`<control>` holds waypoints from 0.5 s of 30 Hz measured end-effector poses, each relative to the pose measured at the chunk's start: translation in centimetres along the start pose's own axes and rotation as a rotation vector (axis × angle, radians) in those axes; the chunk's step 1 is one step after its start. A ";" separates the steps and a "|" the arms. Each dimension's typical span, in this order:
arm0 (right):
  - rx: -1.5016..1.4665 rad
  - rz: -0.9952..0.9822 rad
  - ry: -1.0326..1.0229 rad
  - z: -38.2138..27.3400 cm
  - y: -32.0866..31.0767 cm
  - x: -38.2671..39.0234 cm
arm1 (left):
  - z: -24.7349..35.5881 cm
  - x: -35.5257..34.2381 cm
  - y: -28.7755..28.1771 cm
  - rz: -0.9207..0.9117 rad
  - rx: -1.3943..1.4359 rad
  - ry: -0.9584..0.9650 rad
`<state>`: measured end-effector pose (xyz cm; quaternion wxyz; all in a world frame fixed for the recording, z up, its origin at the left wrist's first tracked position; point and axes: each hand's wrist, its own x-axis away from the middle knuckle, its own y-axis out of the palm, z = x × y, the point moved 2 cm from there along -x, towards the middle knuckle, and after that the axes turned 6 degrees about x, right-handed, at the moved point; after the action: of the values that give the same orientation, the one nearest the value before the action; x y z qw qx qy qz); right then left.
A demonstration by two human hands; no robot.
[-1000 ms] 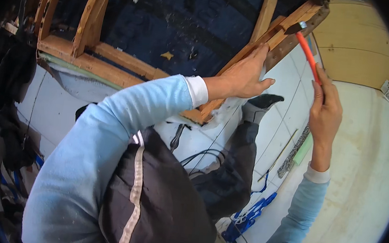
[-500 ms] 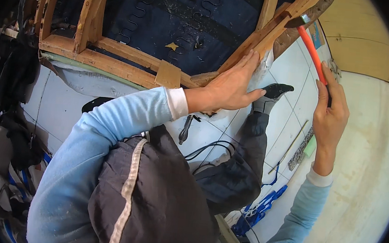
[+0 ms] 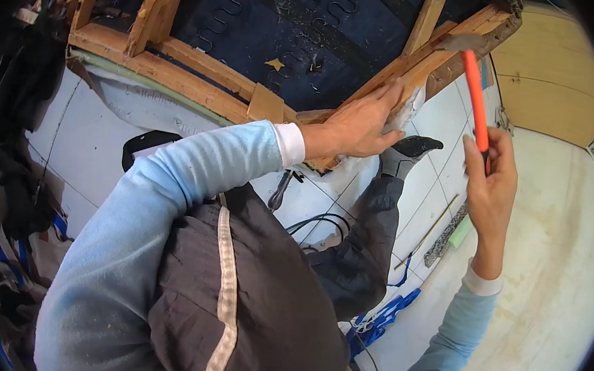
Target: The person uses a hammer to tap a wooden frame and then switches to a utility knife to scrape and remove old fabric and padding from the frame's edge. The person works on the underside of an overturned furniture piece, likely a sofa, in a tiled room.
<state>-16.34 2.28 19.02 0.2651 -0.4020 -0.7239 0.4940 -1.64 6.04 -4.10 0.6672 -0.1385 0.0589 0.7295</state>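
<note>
My left hand (image 3: 363,120) lies open along the angled wooden rail (image 3: 409,79) of a furniture frame (image 3: 139,55), its fingers stretched out on the wood beside torn whitish padding (image 3: 410,107). My right hand (image 3: 491,181) grips a hammer (image 3: 476,95) with a red-orange handle and black grip; its blurred metal head is over the rail, above my left fingertips. Whether the head touches the wood I cannot tell. Inside the frame, zigzag springs (image 3: 344,9) cross dark backing fabric (image 3: 252,47).
My dark-trousered leg (image 3: 370,241) and socked foot stretch over white floor tiles (image 3: 422,203). A screwdriver-like tool (image 3: 280,191), black cables (image 3: 319,219), blue straps (image 3: 392,310) and a green strip (image 3: 461,232) lie around. Pale boards (image 3: 553,243) are at the right, dark cloth (image 3: 16,125) at the left.
The hammer head, now blurred, moves along the rail's end, with my right hand slightly lower than before. My left hand shifted down the rail, then slightly back up, staying on the wood.
</note>
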 end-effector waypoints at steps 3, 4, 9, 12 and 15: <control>0.525 0.076 -0.417 -2.1 -0.4 -2.9 | 0.0 2.4 0.3 -0.064 -0.040 -0.072; 0.625 0.113 -0.531 -2.6 -0.4 -3.2 | 0.2 3.1 0.3 -0.080 -0.046 -0.054; 0.737 0.047 -0.629 -5.1 -0.7 -5.1 | 0.4 5.8 -0.2 -0.161 -0.067 -0.063; 1.064 -0.140 -0.592 -5.3 -1.1 -5.7 | 0.5 6.5 0.1 -0.203 -0.045 -0.046; 1.294 -0.209 -0.575 -8.8 -0.3 -7.3 | 0.3 7.4 0.0 -0.109 -0.082 0.008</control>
<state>-5.63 0.46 22.70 0.2948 0.0535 -0.3618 0.8828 -2.15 13.17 -5.85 0.6995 -0.1716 0.0240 0.6933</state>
